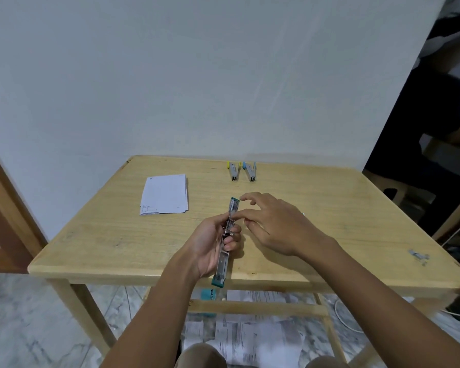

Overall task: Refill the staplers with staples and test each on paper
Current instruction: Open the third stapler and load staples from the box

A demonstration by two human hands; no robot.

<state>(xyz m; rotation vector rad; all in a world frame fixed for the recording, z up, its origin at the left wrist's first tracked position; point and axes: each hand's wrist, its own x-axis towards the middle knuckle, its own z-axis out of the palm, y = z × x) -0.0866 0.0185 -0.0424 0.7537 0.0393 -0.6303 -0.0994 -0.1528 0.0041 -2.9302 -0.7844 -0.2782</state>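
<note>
Gripping opened teal stapler (233, 206) w/ L hand (210, 248) fingers; R hand (274, 224) fingers spread, paper (165, 193) print illegible.

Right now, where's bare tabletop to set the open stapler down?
Bare: the near-left table between the paper stack and the front edge; the right side between the right hand and the small metal bits. Crowded: the centre, where the left hand grips the teal stapler, and the far edge by the yellow stapler and blue stapler.

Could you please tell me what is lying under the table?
Scattered printed papers lie on the floor beneath the table, plus a small teal object. The tabletop hides the rest.
</note>
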